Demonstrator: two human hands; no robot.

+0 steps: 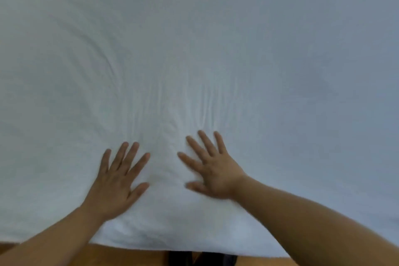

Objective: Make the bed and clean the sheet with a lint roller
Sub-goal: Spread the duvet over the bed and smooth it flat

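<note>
Both palms lie flat on the white sheet (pixel 237 49). The left hand (pixel 117 181) and right hand (pixel 212 168) have fingers spread, grasping nothing.

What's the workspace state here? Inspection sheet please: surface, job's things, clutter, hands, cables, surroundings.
Surface: white sheet covers the bed, with wrinkles fanning out ahead of the hands and curving creases on the left.
Job's things: sheet only; no lint roller seen.
Clutter: nothing seen.
Hands: left hand and right hand both flat on the sheet, fingers spread, near the front edge.
Cables: nothing seen.
Surroundings: wooden floor below the bed edge; a dark shape there, too cropped to identify.
</note>
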